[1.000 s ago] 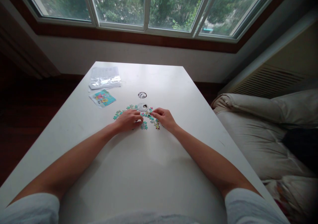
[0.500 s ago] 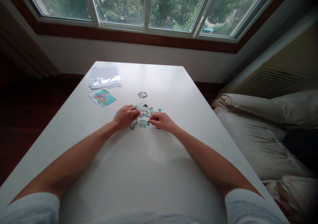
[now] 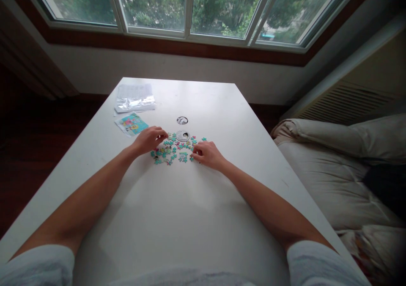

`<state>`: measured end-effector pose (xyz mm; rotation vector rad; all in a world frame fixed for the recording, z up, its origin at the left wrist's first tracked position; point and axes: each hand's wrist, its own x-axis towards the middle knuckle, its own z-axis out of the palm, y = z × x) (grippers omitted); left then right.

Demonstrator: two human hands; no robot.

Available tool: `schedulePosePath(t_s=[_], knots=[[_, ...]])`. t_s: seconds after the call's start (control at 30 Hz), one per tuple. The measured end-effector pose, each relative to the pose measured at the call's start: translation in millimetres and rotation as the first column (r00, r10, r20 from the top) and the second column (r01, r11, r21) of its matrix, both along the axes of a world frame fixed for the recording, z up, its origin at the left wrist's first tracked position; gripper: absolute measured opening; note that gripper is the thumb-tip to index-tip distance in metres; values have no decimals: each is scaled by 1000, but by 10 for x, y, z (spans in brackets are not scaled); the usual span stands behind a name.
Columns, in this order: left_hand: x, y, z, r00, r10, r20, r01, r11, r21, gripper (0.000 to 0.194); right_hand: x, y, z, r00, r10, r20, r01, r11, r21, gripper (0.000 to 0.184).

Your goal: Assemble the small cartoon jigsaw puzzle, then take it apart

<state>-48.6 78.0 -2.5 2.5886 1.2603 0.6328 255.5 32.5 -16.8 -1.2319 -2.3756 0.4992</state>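
Small jigsaw pieces [image 3: 163,152], mostly turquoise with pink and yellow bits, lie loosely spread on the white table. Just beyond the left part of this spread is my left hand [image 3: 149,139], its fingers bent but apart, with nothing visible in them. A few joined jigsaw pieces [image 3: 183,157] form a small block at the near middle. To the right of that block, my right hand [image 3: 208,155] has its thumb and fingertips pinched at the edge of a jigsaw piece [image 3: 192,157]. Its palm hides some of the tabletop.
A round silvery disc [image 3: 182,136] borders the pieces, and a smaller dark-rimmed disc [image 3: 182,120] lies beyond it. At the back left are a colourful picture card [image 3: 132,124] and a clear plastic bag [image 3: 135,99] over papers. A padded sofa [image 3: 320,180] stands right of the table [image 3: 180,222].
My left hand has moved left and slightly away, uncovering pieces beneath it. The right hand has shifted slightly right, still pinched near the joined block.
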Motion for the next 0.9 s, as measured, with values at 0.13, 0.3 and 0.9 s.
schedulePosePath(t_s=[0.13,0.3,0.9], knots=[[-55,7,75,996,-64,-58,60,996,-59,24,15,11,-15,1000,-7,1,7,1000,4,15],[-151,44,77,997,-21,-76,19,999,-31,26,36,28,-35,1000,2,-4,-2,1000,5,16],[-65,34,-201,996,79,33,-81,995,58,25,194,195,-5,996,-65,-64,67,997,28,11]])
